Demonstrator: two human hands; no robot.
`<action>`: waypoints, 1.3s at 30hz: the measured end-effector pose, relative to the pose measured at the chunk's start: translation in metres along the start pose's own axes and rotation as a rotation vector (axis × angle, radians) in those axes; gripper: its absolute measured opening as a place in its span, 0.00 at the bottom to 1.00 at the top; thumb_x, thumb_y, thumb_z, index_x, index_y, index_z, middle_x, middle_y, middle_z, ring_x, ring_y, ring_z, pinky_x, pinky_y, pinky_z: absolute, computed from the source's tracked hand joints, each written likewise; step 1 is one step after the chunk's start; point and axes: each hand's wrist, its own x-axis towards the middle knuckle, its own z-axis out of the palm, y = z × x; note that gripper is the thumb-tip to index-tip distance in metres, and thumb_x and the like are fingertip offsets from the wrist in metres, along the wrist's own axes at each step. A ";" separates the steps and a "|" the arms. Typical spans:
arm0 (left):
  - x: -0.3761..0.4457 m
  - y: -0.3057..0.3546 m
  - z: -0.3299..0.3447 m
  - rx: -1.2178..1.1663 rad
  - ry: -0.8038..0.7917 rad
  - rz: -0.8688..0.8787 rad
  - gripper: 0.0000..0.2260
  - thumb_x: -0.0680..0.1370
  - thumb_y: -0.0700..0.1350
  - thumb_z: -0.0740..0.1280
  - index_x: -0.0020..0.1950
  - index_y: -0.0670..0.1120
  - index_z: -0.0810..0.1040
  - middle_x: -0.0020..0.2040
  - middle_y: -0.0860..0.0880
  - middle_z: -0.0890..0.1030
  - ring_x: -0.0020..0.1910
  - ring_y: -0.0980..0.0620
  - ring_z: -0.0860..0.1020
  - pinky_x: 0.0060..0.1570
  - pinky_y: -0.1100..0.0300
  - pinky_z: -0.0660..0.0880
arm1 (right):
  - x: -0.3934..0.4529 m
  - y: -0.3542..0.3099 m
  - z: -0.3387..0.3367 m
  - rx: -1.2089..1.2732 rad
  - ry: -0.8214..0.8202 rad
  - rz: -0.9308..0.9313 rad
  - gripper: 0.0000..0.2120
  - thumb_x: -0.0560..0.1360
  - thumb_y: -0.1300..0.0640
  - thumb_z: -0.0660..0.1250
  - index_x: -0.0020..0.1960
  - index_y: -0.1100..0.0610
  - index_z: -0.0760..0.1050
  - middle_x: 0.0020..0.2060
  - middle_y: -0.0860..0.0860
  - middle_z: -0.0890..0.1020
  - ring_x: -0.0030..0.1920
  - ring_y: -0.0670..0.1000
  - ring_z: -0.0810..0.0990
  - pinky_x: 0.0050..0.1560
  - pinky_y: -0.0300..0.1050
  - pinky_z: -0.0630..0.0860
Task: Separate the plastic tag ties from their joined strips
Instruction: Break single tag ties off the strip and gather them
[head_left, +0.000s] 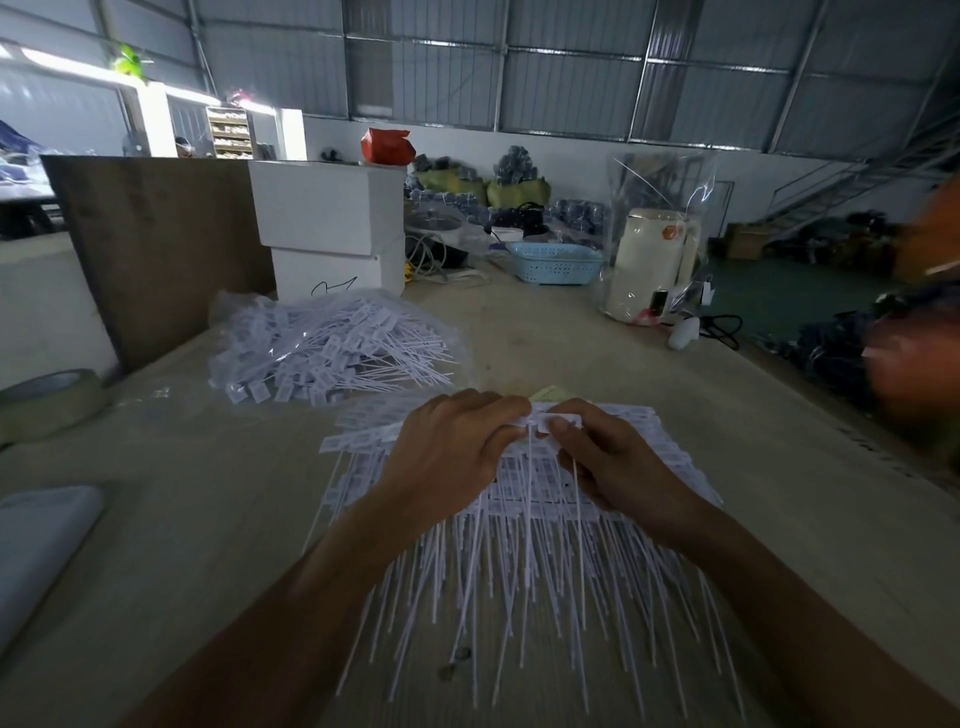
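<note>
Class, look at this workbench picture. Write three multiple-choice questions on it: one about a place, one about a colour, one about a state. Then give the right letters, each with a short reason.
1. Where is the pile of loose ties?
A. left of the hands, further back
B. in the basket
C. on the floor

2. What colour is the basket?
A. red
B. light blue
C. black

3. What are the hands doing?
A. resting flat on the table
B. both pinching the head end of a strip of ties
C. lifting the kettle

Answers:
1 A, it lies on the table in front of the white boxes.
2 B, its mesh wall is pale blue.
3 B, the left hand and right hand meet at the strip of ties.
</note>
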 end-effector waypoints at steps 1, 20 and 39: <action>0.000 0.000 0.000 -0.008 -0.004 -0.008 0.10 0.77 0.44 0.67 0.55 0.44 0.83 0.47 0.45 0.85 0.43 0.42 0.83 0.39 0.48 0.81 | 0.001 0.001 0.000 -0.011 0.003 -0.013 0.17 0.84 0.54 0.58 0.53 0.69 0.74 0.27 0.52 0.69 0.22 0.42 0.66 0.26 0.33 0.64; 0.002 -0.006 0.007 -0.280 -0.107 -0.265 0.09 0.80 0.49 0.64 0.44 0.49 0.81 0.35 0.51 0.82 0.35 0.51 0.80 0.38 0.50 0.77 | 0.005 0.012 0.004 -0.243 0.059 -0.216 0.07 0.80 0.48 0.58 0.49 0.40 0.74 0.33 0.42 0.75 0.32 0.44 0.74 0.38 0.40 0.69; -0.004 -0.002 0.010 -0.193 -0.056 -0.132 0.15 0.82 0.47 0.59 0.63 0.47 0.81 0.57 0.45 0.83 0.49 0.41 0.83 0.46 0.45 0.80 | 0.000 0.004 0.003 0.115 0.048 0.020 0.39 0.76 0.50 0.69 0.77 0.40 0.48 0.52 0.46 0.86 0.51 0.42 0.84 0.51 0.36 0.79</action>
